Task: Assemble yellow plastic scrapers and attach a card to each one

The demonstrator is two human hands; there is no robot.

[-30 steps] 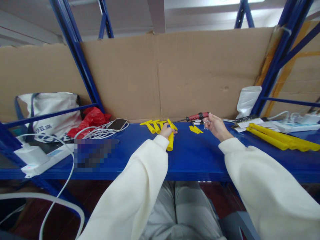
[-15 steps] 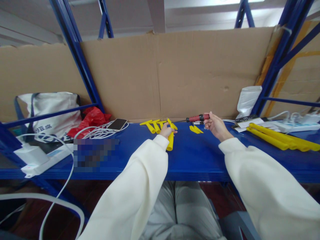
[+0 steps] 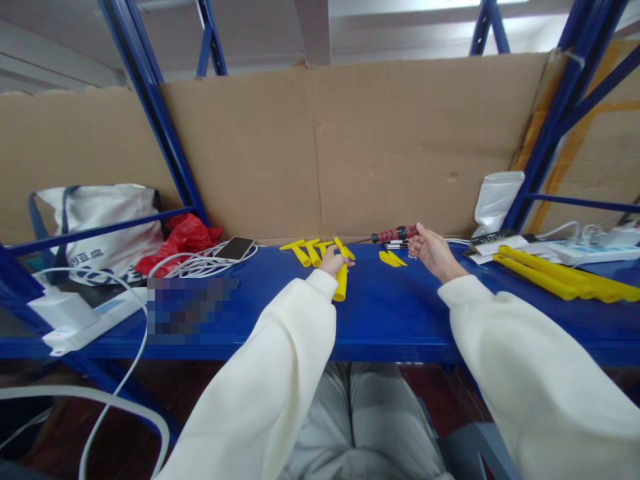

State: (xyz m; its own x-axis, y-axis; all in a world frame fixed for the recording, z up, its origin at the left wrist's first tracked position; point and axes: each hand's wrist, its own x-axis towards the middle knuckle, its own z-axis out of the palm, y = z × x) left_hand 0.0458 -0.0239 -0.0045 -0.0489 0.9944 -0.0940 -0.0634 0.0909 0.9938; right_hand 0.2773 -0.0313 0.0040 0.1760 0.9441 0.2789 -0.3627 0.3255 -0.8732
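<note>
My left hand (image 3: 333, 261) is closed around a yellow T-shaped plastic piece (image 3: 341, 285), whose thick tube points toward me. In my right hand (image 3: 434, 251) is a screwdriver (image 3: 395, 233) with a red and black handle, gripped by the handle's end. Its thin shaft runs left, level, to the yellow piece near my left fingers; the exact contact of the tip is too small to make out. More yellow T-shaped pieces (image 3: 300, 253) lie just left of my left hand. Between my hands, small flat yellow pieces (image 3: 392, 259) rest on the blue table (image 3: 380, 313).
Long yellow tubes (image 3: 555, 277) and a white power strip (image 3: 590, 252) are at the right. On the left lie a phone (image 3: 236, 249), coiled white cables (image 3: 200, 265), a red plastic bag (image 3: 177, 241) and a cloth bag (image 3: 105, 223). A cardboard panel (image 3: 390, 147) stands behind.
The screwdriver handle has turned a little about its length, showing more black marking, and tilts slightly differently. Both hands stay almost in the same place.
</note>
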